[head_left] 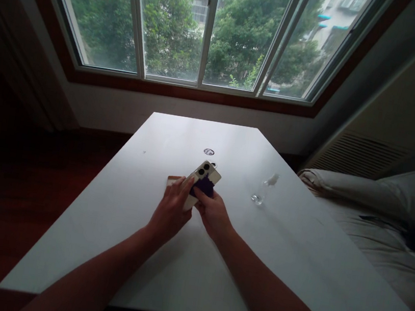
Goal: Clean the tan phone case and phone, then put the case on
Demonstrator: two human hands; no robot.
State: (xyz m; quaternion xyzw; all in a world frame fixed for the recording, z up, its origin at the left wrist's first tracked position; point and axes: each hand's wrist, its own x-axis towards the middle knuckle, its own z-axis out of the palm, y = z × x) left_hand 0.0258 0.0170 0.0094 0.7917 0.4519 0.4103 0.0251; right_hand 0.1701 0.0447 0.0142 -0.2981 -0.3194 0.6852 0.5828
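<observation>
A light-coloured smartphone (214, 175) is tilted above the white table, its back with the dark camera lenses facing up. My left hand (174, 203) is closed around the phone's left side. My right hand (216, 213) pinches a dark purple cloth (205, 185) that lies against the phone's back. Behind my left fingers, a flat pale item with a brown edge (175, 178) rests on the table; its kind is unclear. Just past the phone's top a small round piece (214, 165) shows in part.
A clear spray bottle (257, 198) lies or stands at the right of the table (114, 214); which, I cannot tell. An oval black-and-white item (208, 151) lies farther back. Beyond the table is a window (207, 32), and a bed (375, 225) is on the right.
</observation>
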